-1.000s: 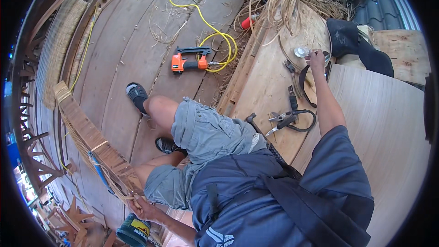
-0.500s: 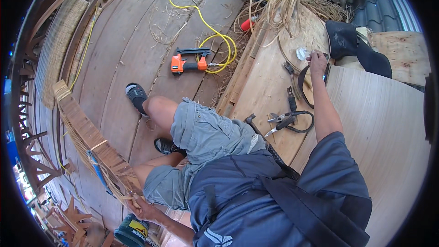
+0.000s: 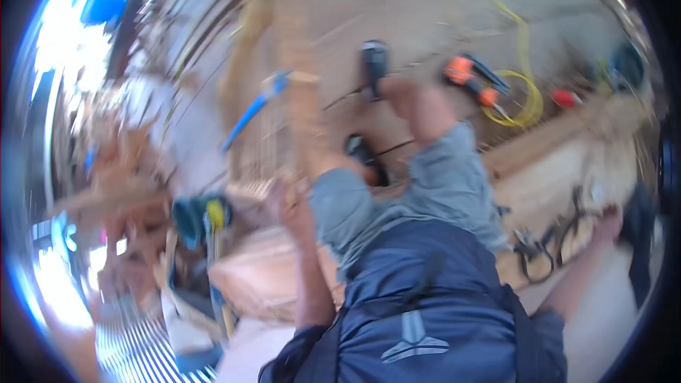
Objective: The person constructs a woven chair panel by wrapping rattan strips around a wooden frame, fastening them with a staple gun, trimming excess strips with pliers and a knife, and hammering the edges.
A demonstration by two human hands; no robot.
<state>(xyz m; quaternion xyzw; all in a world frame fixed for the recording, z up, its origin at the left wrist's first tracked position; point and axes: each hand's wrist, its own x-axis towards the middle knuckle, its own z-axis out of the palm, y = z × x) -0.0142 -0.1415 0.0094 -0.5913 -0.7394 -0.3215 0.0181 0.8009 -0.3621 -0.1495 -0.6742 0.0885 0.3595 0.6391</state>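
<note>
My blurred left hand (image 3: 289, 202) grips the lower end of a long, narrow wooden piece (image 3: 298, 113) with pale rattan-like strips, which leans away from me beside my legs. A long blue object (image 3: 252, 110) lies along it. Out to the right, my right hand (image 3: 606, 220) is over the wooden bench (image 3: 535, 177), next to a small pale clear item (image 3: 597, 191); motion smears its fingers and anything in them. Cutting tools with dark handles (image 3: 532, 248) and dark straps lie on that bench near the hand.
An orange and black nail gun (image 3: 461, 71) with a coiled yellow hose (image 3: 528, 103) lies on the plank floor. A red object (image 3: 567, 97) is beside it. A green bucket (image 3: 188, 223) stands at my left among wood pieces (image 3: 124, 177). Dark fabric (image 3: 638, 241) hangs at far right.
The view has swung sharply left and blurred, so bright openings at the left now show and the bench sits farther right. My left hand stays on the wooden piece.
</note>
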